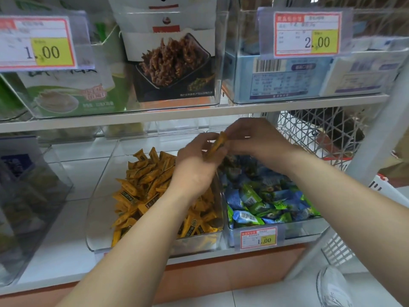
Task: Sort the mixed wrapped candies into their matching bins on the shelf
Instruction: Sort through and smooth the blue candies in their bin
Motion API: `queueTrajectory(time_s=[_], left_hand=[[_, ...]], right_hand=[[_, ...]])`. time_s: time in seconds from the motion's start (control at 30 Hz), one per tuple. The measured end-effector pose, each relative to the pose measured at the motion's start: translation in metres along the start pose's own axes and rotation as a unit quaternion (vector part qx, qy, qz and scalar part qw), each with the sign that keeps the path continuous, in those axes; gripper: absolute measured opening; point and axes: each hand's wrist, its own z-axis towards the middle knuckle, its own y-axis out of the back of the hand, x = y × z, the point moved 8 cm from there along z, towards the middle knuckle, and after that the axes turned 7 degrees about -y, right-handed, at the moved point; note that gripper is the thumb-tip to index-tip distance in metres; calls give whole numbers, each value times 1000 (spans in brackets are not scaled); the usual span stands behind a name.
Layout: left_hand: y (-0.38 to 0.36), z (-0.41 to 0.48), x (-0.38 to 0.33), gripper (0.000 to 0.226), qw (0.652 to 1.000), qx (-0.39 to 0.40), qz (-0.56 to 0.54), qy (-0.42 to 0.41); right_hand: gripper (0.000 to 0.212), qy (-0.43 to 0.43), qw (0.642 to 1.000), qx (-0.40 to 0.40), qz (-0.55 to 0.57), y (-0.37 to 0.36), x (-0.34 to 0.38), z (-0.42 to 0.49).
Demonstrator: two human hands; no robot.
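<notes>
While pinching one orange candy (218,144) between left hand (199,161) and right hand (254,138), both clenched on it, holds it above the bins' shared wall (222,192); likely bound for orange bin (97,218) at 9 o'clock, not blue-green bin (309,227) at 3 o'clock.

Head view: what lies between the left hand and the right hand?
A single orange wrapped candy, pinched by both the left hand and the right hand. The head view shows it, slightly blurred.
</notes>
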Motion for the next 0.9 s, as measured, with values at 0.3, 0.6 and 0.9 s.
queueTrajectory(time_s=[0.3,0.6,0.9], left_hand=[[46,-5,38,48,950,3,300,92],[-21,-24,19,70,968,194,155,21],[-21,-24,31,69,975,181,126,27]], right_hand=[[29,-110,946,30,-302,-26,-75,41],[43,-115,769,107,-620,6,-88,31],[31,-61,863,28,-500,-5,-60,50]])
